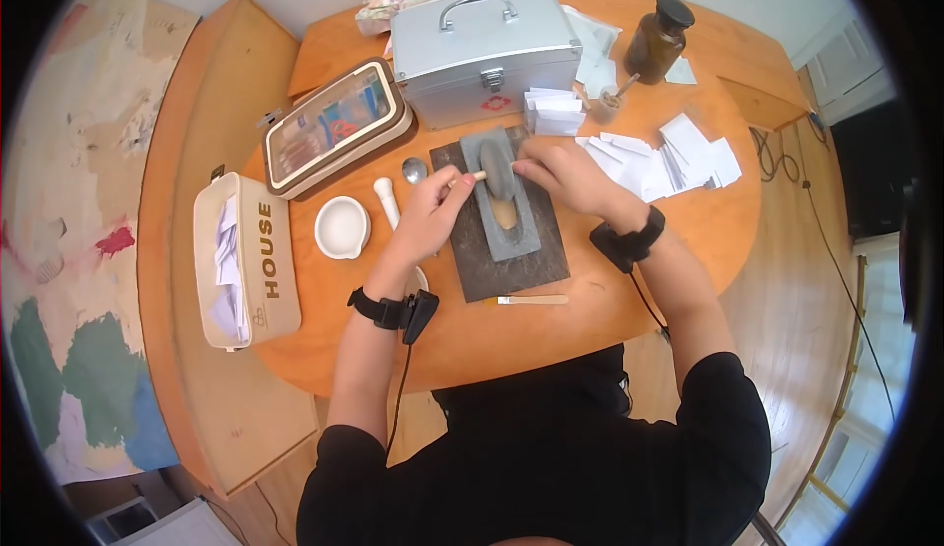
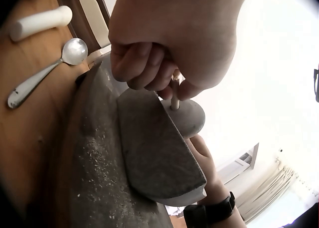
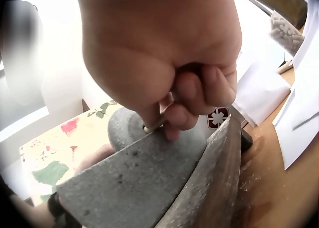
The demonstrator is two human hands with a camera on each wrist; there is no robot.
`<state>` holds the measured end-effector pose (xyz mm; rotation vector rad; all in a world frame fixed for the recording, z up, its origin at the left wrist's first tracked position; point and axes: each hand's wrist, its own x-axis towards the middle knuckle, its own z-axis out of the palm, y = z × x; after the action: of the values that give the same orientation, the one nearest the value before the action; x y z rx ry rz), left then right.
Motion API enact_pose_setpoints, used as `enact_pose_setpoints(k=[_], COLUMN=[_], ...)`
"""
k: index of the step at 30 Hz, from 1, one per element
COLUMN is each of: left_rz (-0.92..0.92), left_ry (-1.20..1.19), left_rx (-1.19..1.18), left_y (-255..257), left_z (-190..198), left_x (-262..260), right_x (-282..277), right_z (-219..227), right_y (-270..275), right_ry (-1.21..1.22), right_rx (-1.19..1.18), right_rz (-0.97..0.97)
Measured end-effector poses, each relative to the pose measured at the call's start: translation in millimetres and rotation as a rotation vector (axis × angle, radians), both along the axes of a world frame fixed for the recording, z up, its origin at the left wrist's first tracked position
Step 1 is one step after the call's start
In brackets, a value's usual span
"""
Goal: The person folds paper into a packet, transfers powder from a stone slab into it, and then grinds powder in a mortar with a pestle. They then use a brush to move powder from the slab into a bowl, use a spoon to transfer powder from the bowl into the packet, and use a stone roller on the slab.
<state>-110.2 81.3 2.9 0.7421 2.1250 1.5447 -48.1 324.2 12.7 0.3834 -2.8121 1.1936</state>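
Note:
A grey stone wheel (image 1: 499, 171) stands upright in the long groove of a grey stone trough (image 1: 513, 241), which lies on a dark board (image 1: 474, 269). A light wooden handle (image 2: 175, 94) passes through the wheel's centre. My left hand (image 1: 433, 213) grips the handle on the left side, fingers curled round it. On the right side my right hand (image 1: 570, 180) pinches the other end, as the right wrist view shows beside the wheel (image 3: 124, 128). Brownish material (image 1: 505, 214) lies in the groove near the wheel.
Left of the board are a white mortar (image 1: 342, 228), a pestle (image 1: 385, 197) and a spoon (image 1: 414, 170). A brush (image 1: 532, 300) lies in front. Behind stand a silver case (image 1: 487, 54) and a brown jar (image 1: 656, 42); folded papers (image 1: 688, 152) lie right, a bin (image 1: 270, 280) stands left.

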Motion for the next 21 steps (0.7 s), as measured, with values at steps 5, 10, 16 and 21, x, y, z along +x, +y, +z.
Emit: enact_pose_setpoints(k=[5, 10, 16, 21], left_rz=[-0.212, -0.194, 0.042, -0.187], left_ry=[-0.041, 0.008, 0.088, 0.009], left_rx=[-0.026, -0.183, -0.086, -0.164], left_y=[-20.1, -9.1, 5.1, -13.4], left_z=[13.3, 20.8, 8.6, 23.2], left_x=[21.9, 3.2, -13.1, 16.4], right_x=[37.3, 20.8, -4.1, 24.2], right_z=[24.6, 19.8, -1.7, 28.7], right_y=[-3.0, 1.7, -4.3, 6.1], right_ry=[-0.129, -0.028, 0.007, -0.219], right_rx=[0.083, 0.114, 0.084, 0.093], right_rz=[0.118, 0.055, -0.055, 0.184])
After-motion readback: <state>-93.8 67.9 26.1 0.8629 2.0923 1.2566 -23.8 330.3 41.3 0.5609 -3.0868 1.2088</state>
